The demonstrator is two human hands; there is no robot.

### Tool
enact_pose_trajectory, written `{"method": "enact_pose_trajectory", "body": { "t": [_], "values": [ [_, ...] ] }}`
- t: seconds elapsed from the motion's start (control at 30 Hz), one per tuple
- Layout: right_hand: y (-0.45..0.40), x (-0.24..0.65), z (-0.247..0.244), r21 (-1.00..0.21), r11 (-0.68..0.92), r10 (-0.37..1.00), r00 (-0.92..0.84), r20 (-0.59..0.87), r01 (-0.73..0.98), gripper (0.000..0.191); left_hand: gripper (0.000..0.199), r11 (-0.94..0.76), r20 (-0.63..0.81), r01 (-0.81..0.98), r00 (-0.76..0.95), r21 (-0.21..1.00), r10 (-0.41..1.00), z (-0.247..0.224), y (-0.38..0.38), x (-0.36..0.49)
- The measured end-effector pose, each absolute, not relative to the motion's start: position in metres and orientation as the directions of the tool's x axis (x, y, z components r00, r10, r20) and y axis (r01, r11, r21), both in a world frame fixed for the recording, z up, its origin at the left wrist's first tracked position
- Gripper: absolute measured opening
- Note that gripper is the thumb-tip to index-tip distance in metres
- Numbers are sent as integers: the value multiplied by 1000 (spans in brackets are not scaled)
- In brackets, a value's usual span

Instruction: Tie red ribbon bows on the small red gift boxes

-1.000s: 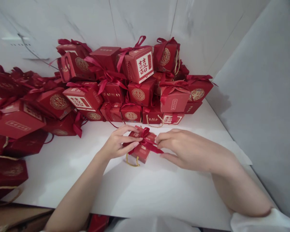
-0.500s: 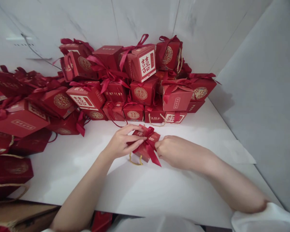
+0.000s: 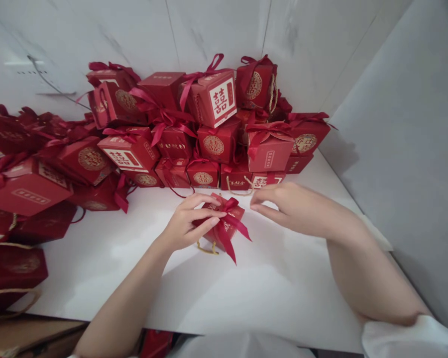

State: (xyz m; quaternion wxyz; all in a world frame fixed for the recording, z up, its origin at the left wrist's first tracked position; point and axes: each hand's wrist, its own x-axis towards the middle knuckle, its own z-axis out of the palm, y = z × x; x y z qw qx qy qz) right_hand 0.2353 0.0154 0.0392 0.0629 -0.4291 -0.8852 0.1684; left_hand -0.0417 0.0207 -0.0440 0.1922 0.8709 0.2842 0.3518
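Note:
A small red gift box stands on the white table, with a dark red ribbon bow on top and a yellow cord handle at its lower left. My left hand rests on the box's left side, its fingertips pinching the ribbon near the knot. To the right of the box, my right hand hovers apart from it, thumb and forefinger separated with nothing visible between them. Two ribbon tails hang loose over the box's front and right.
Stacked red boxes with bows line the back wall. More red boxes are piled at the left. A grey panel borders the white table on the right. Below the front left edge is a cardboard box.
My right hand has let go of the ribbon side and moved up and right, its fingers opening. The ribbon tails now spread apart. My left hand stays at the knot.

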Motion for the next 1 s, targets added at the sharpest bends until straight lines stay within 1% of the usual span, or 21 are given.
{"method": "enact_pose_trajectory", "body": {
  "t": [0.1,0.2,0.3,0.37,0.47,0.53,0.63,0.73,0.83,0.9,1.0],
  "values": [
    [23,226,31,-380,594,781,-622,61,709,30,23,-774,497,362,609,519,618,-45,20,-40],
    [22,219,25,-431,638,737,-669,101,638,30,24,-776,496,355,614,521,614,-46,21,-40],
    [19,216,18,-417,647,718,-693,54,638,32,25,-771,496,354,609,529,620,-45,22,-41],
    [17,214,13,-397,623,730,-683,-14,674,41,27,-756,479,352,608,552,633,-45,22,-43],
    [16,213,9,-421,587,733,-674,-86,692,59,33,-686,405,344,607,641,683,-42,23,-48],
    [15,212,8,-448,578,725,-681,-101,682,63,37,-616,339,347,598,707,726,-40,24,-52],
    [15,211,8,-467,564,720,-683,-127,681,68,33,-559,293,327,595,762,748,-38,25,-56],
    [15,213,9,-448,553,725,-671,-157,702,68,32,-538,313,246,594,806,741,-37,27,-59],
    [14,217,13,-426,578,725,-678,-124,696,62,21,-530,337,231,555,816,760,-32,29,-65],
    [13,221,15,-417,597,715,-690,-112,685,61,17,-523,298,293,563,800,771,-28,30,-69],
    [11,224,17,-399,589,706,-688,-171,703,62,23,-506,187,369,634,780,750,-21,28,-72]
  ]
}}
